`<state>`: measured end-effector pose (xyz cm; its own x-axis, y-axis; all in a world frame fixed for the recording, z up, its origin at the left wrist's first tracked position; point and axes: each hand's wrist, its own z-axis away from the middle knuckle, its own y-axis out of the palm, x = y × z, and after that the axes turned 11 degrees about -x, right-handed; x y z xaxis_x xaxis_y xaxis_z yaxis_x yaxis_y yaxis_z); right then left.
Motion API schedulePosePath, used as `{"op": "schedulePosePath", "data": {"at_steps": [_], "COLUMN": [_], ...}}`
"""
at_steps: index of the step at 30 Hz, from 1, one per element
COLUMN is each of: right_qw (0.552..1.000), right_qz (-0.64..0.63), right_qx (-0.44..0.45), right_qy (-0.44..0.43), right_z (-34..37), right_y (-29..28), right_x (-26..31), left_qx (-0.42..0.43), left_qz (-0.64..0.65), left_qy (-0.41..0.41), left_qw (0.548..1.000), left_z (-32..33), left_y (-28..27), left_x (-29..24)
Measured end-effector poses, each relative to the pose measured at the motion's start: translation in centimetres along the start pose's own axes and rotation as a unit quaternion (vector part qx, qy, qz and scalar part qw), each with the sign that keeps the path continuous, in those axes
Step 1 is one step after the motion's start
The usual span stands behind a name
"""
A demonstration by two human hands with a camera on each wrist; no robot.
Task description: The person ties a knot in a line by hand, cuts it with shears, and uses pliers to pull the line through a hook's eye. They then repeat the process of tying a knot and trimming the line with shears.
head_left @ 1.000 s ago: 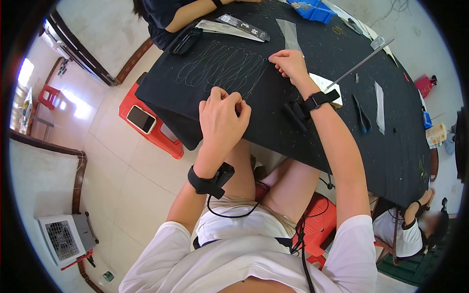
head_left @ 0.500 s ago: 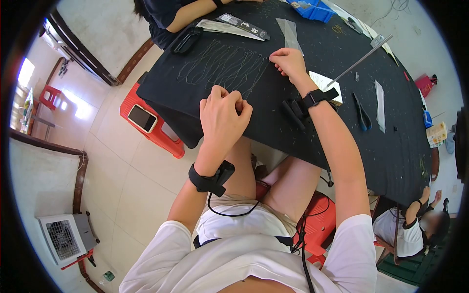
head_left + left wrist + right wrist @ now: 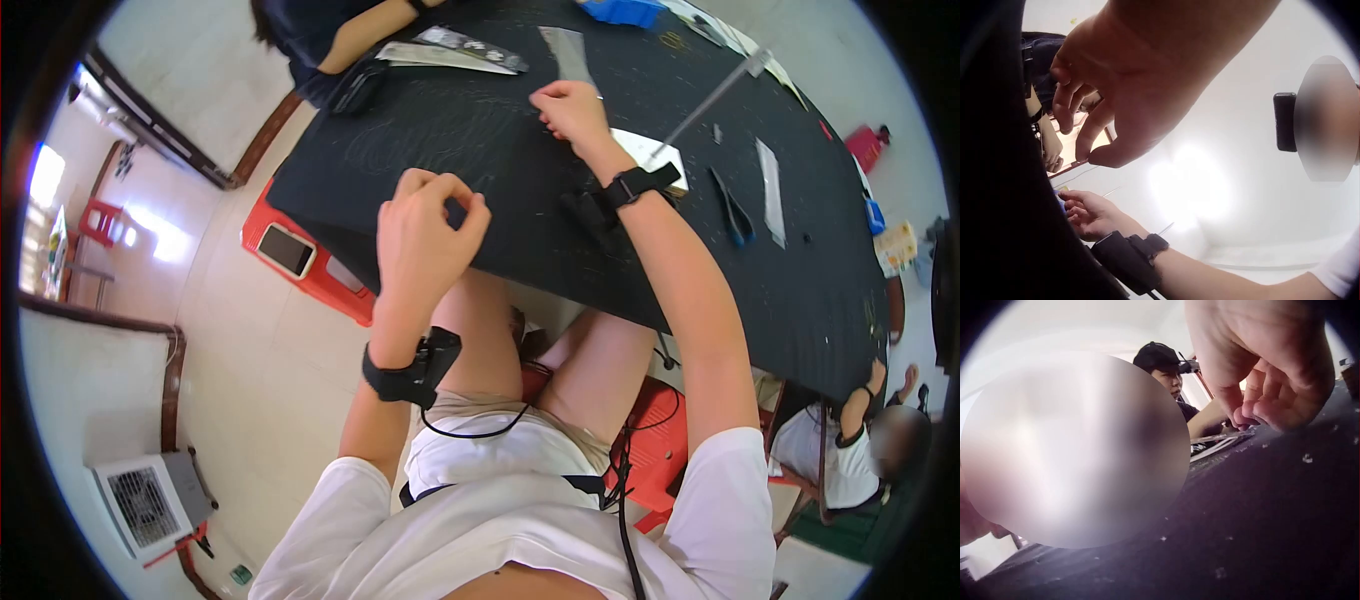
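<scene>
Thin looped lines point(image 3: 400, 140) lie faint and blurred on the black tabletop point(image 3: 510, 235). Near the table's front edge, my left hand point(image 3: 430, 240) has thumb and index finger brought together. Those tips meet in the left wrist view too, where the left hand point(image 3: 1141, 87) pinches what looks like a fine line. Farther back and to the right, my right hand point(image 3: 575, 118) holds its fingertips together at the right end of the loops. The right hand point(image 3: 1266, 362) pinches low over the cloth in the right wrist view; the line itself is hardly visible there.
Right of my right hand are a white pad point(image 3: 650, 155) with a metal rod point(image 3: 710, 100) above it, pliers point(image 3: 733, 208) and a clear strip point(image 3: 771, 190). Flat packets point(image 3: 460, 55) lie at the back left beside another person's arm. A phone point(image 3: 287, 248) rests on a red stool.
The head view has shifted, so the table and both hands appear farther up and left. Both hands keep their pinched pose. The loops look fainter through blur.
</scene>
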<state>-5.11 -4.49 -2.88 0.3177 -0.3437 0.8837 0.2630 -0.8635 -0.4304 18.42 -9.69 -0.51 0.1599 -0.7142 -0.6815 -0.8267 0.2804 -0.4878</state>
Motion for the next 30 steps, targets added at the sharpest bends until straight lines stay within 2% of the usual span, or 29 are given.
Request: {"op": "schedulePosePath", "data": {"at_steps": [3,5,7,9,12,15,17,19,20,21,22,26,29,30], "right_qw": [0.987,0.983,0.988,0.988,0.994,0.986,0.966,0.939,0.938,0.914,0.886,0.861,0.840,0.823], "right_qz": [-0.019,-0.025,0.022,0.021,0.087,0.142,0.203,0.259,0.261,0.324,0.384,0.443,0.477,0.513], "right_qx": [-0.034,-0.003,0.014,0.017,-0.005,-0.084,-0.147,-0.194,-0.197,-0.217,-0.237,-0.204,-0.209,-0.181], "right_qy": [-0.157,-0.183,-0.154,-0.150,-0.071,0.030,0.062,0.117,0.116,0.110,0.103,0.146,0.152,0.164], "right_z": [0.8,2.8,5.5,6.8,8.3,9.5,10.0,10.7,11.2,11.6,11.6,10.3,8.0,7.4], "right_y": [-1.5,-4.6,-9.1,-13.3,-20.7,-29.4,-35.6,-41.4,-43.9,-46.1,-47.4,-50.6,-50.1,-49.5], "right_x": [0.5,2.3,4.4,3.5,1.4,-3.5,-7.4,-11.2,-13.0,-14.9,-15.6,-17.6,-18.7,-17.9], "left_qx": [-0.008,0.026,0.113,0.198,0.265,0.320,0.343,0.378,0.380,0.380,0.367,0.354,0.347,0.340], "left_qz": [0.069,0.141,0.181,0.192,0.202,0.235,0.235,0.214,0.218,0.218,0.227,0.223,0.221,0.215], "left_qy": [0.025,0.024,-0.030,-0.022,-0.022,-0.010,-0.006,-0.039,-0.045,-0.043,-0.059,-0.080,-0.088,-0.092], "left_qw": [0.997,0.989,0.976,0.961,0.942,0.918,0.909,0.900,0.898,0.898,0.900,0.905,0.907,0.911], "left_z": [-0.7,-1.0,-1.3,-1.6,-2.0,-2.1,-2.0,-1.6,-1.2,-0.7,-0.2,0.2,0.1,0.1], "left_y": [0.1,0.6,0.4,1.0,2.1,3.8,5.0,6.2,6.8,7.3,7.7,8.0,7.8,7.8], "left_x": [-1.7,-2.4,-3.7,-3.9,-5.7,-7.0,-7.7,-7.9,-7.8,-7.6,-7.4,-7.4,-7.3,-7.3]}}
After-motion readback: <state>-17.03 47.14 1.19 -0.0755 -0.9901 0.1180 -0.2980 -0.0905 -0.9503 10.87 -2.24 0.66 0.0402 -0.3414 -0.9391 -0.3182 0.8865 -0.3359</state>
